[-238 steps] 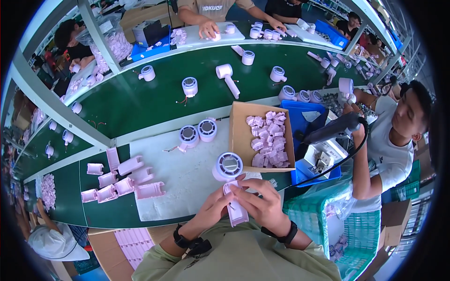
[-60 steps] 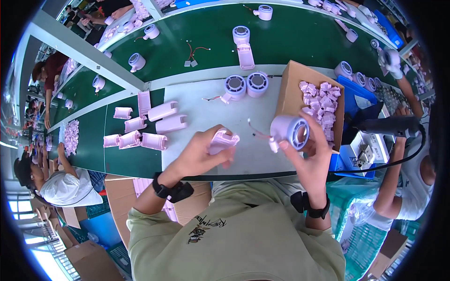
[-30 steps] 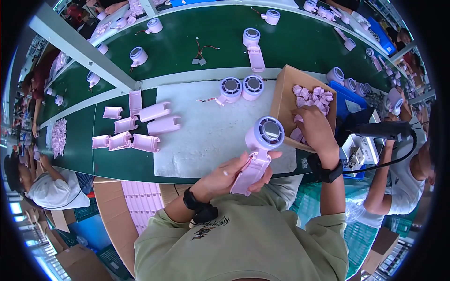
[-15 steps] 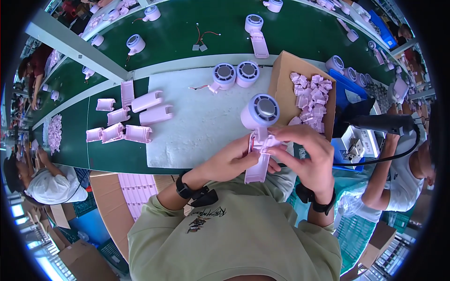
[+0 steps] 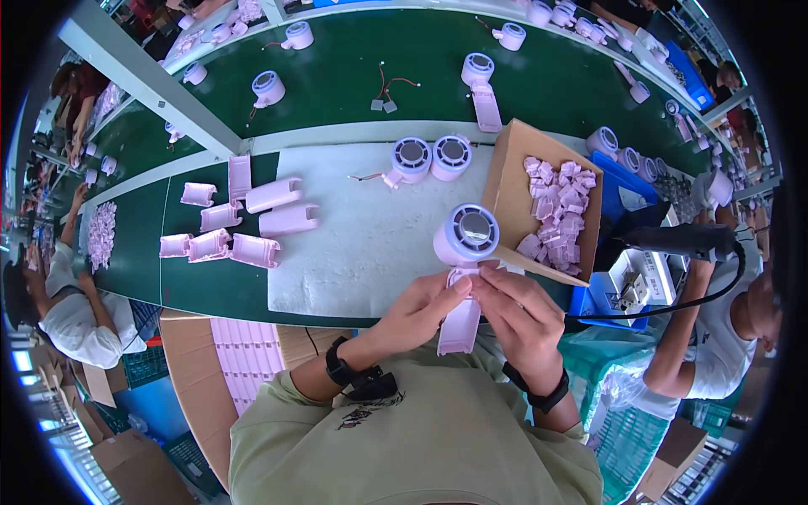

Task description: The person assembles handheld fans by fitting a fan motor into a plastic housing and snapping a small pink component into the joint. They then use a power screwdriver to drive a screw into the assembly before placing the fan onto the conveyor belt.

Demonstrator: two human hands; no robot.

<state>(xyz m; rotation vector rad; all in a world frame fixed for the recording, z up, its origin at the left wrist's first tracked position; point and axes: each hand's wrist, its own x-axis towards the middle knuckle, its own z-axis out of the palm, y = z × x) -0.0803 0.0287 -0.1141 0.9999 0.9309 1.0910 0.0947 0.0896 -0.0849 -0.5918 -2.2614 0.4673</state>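
Note:
A lilac handheld fan (image 5: 468, 234) with a pink open handle is held upright before me, its round head away from me. My left hand (image 5: 419, 310) is closed round the handle's left side, with the thumb on the neck just below the head. The fingers of my right hand (image 5: 523, 321) pinch the same neck from the right, so both hands meet there. What lies under the fingertips is hidden. The handle's hollow lower end (image 5: 459, 330) sticks out below the hands. Beyond the fan, two more fan heads (image 5: 411, 156) rest on a white mat (image 5: 337, 227).
Several pink handle shells (image 5: 274, 194) lie to the left. A cardboard box (image 5: 505, 172) of small pink plastic parts (image 5: 557, 202) stands at the right, beside a blue bin (image 5: 613, 181) and a black cable (image 5: 699, 295). Co-workers sit on both sides. A green conveyor (image 5: 337, 80) runs behind.
My right hand has drawn in against the left at the fan's neck, its fingers now bunched together. The view has tilted, so the scene sits lower. The left co-worker's arm has reached up.

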